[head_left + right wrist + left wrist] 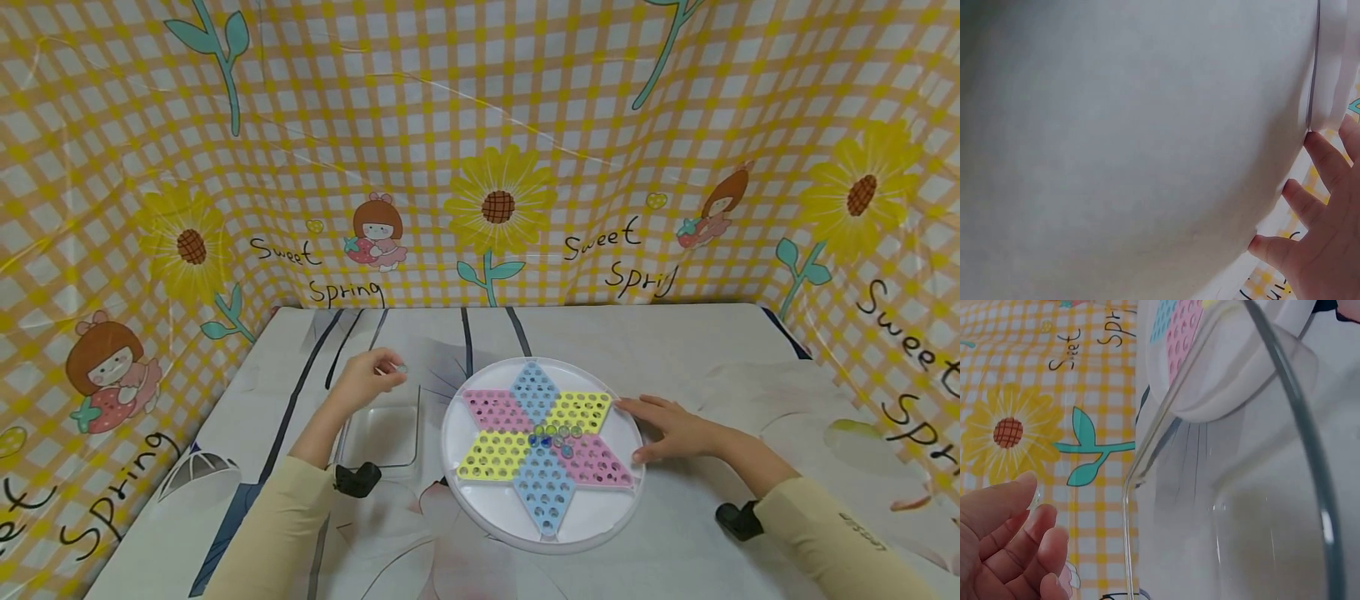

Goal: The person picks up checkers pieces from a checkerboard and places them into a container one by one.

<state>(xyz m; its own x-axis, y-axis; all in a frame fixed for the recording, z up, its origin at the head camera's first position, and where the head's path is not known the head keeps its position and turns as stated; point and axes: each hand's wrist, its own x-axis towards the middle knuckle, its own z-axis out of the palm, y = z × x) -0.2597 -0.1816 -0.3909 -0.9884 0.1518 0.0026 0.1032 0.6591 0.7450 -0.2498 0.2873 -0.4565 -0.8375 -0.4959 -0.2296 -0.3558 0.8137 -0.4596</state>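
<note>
Cream sleeves (270,529) lead to both hands. Thumb and bent forefinger of the left hand (369,379) pinch a clear, glassy marble (402,369) near the far edge of a transparent, round-cornered box (384,437). Fingers spread, the right hand (678,429) touches the right rim of a smooth white round board (487,507), its pitted star pink, yellow and blue. Glossy green and blue marbles (552,432) cluster at the board's centre.
</note>
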